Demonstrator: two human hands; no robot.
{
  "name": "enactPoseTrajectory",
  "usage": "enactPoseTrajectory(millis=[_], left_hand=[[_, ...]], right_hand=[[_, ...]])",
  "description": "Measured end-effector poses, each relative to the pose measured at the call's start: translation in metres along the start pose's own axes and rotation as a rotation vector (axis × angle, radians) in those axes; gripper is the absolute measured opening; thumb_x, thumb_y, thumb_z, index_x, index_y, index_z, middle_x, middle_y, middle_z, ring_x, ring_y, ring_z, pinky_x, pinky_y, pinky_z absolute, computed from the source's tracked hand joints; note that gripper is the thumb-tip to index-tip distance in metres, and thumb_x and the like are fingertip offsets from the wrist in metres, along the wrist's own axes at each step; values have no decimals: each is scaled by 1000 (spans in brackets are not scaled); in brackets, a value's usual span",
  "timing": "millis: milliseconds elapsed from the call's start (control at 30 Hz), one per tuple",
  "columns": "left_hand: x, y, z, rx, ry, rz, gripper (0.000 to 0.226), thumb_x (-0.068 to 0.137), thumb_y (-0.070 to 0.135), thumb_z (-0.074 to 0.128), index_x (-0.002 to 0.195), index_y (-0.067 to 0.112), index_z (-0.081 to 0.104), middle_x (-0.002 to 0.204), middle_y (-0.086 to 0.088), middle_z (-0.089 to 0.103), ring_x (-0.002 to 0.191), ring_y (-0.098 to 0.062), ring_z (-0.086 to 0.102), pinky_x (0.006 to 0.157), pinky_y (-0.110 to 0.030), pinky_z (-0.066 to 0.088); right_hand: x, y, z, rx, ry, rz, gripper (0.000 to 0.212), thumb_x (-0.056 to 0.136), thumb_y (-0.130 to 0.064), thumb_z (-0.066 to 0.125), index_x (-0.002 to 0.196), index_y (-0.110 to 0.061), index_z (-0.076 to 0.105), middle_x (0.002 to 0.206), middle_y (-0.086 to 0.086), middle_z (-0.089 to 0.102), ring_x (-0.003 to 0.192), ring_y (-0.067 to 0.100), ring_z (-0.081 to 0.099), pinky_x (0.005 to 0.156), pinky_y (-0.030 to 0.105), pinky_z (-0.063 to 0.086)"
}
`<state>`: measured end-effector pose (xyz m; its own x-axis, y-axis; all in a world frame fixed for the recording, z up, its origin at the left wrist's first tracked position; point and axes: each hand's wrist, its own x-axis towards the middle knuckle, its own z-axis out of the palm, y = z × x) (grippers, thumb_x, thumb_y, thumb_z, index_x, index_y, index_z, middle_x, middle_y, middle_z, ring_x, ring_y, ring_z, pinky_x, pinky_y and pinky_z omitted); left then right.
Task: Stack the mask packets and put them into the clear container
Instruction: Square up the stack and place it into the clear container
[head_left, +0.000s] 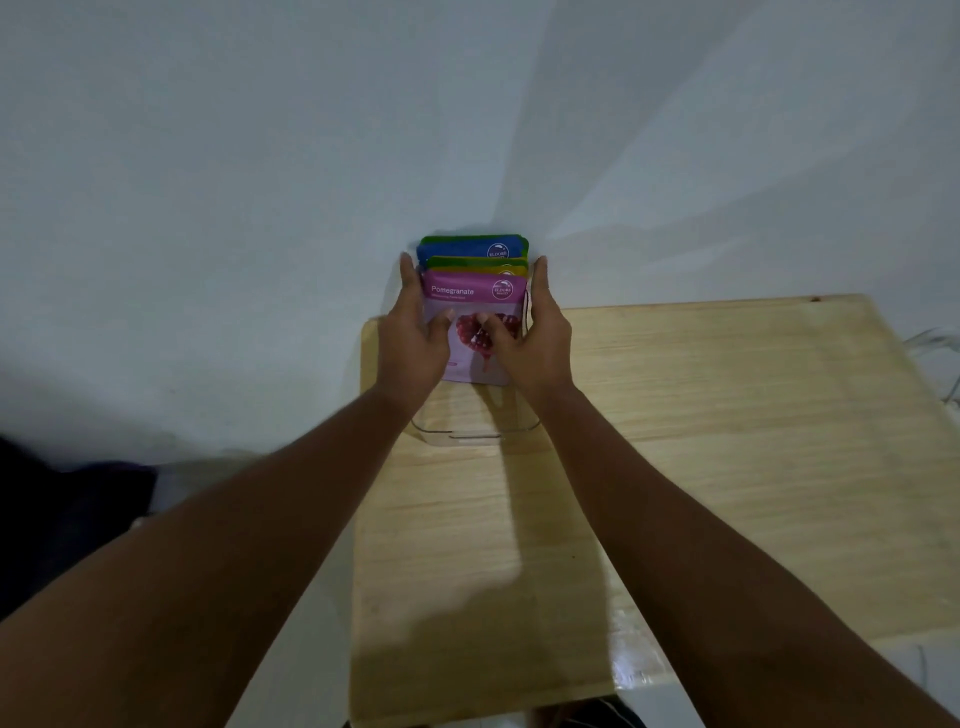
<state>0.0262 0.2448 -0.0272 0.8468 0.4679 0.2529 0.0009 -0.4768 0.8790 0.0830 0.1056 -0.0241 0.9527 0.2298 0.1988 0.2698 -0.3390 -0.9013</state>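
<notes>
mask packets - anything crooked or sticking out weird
Slightly uneven: the mask packets are fanned, blue and green tops stepping up behind the pomegranate one, not flush. Both hands, left hand and right hand, clasp them over the clear container.

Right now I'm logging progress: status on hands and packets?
Both hands, left and right, clamp the mask packets. Stack upright, entering clear container. Nothing in the way.
</notes>
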Motion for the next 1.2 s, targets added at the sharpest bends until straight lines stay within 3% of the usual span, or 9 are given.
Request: enactPoseTrajectory(millis=[167,400,533,633,700,833,967,1100,1200], left_hand=[[5,4,4,-125,4,-75,70,91,-1,61,153,7,30,134,-9,62,122,-16,61,102,-29,51],[0,9,8,-227,25,-126,69,88,-6,62,150,6,36,134,-5,61,121,-14,61,98,-16,49],[3,7,4,-272,-8,-140,69,86,-6,66,149,6,39,132,-10,63,120,-15,63,103,-28,50],[3,8,1,-343,13,-227,81,86,-6,68,154,5,26,138,0,59,123,-12,60,104,-29,48],[1,7,2,-293,-5,-159,74,85,-3,70,150,7,36,133,1,63,121,-13,62,103,-28,49],[4,11,3,-349,19,-142,62,86,-4,69,143,5,48,127,-7,67,115,-13,66,100,-28,52],[5,13,5,-380,69,-138,56,87,-1,69,140,2,51,124,-8,69,114,-14,67,100,-29,52],[1,1,0,-269,-65,-81,63,83,2,74,141,6,50,124,-8,69,112,-14,68,98,-32,54],[4,-7,-7,-147,-88,-37,64,83,5,72,142,15,51,119,-2,71,109,-13,69,96,-40,56]], right_hand=[[3,-9,1,94,50,63,54,89,-1,68,139,0,47,107,10,71,75,-17,64,62,-1,46],[-1,-14,12,127,113,95,68,89,-4,63,151,-7,36,118,7,69,103,10,69,87,23,58],[2,-8,12,93,108,47,67,86,-7,64,149,-9,40,120,6,70,108,18,69,95,42,58],[2,-7,10,86,91,74,70,86,-6,66,150,-10,39,120,2,70,109,14,68,96,32,57],[1,-7,9,88,78,70,68,85,0,64,148,-13,44,112,-1,72,103,10,69,92,23,57],[9,-8,9,224,159,57,52,89,-5,67,139,-9,54,117,5,73,106,15,71,95,42,58],[9,-13,12,286,240,87,48,88,-4,71,134,-4,57,119,6,72,106,12,71,93,31,59],[5,-7,9,168,167,25,52,87,-18,74,135,-14,56,114,1,74,103,12,72,89,40,61],[5,-1,6,101,94,-2,63,78,-9,76,136,-19,54,113,-2,73,103,10,71,91,37,60]])
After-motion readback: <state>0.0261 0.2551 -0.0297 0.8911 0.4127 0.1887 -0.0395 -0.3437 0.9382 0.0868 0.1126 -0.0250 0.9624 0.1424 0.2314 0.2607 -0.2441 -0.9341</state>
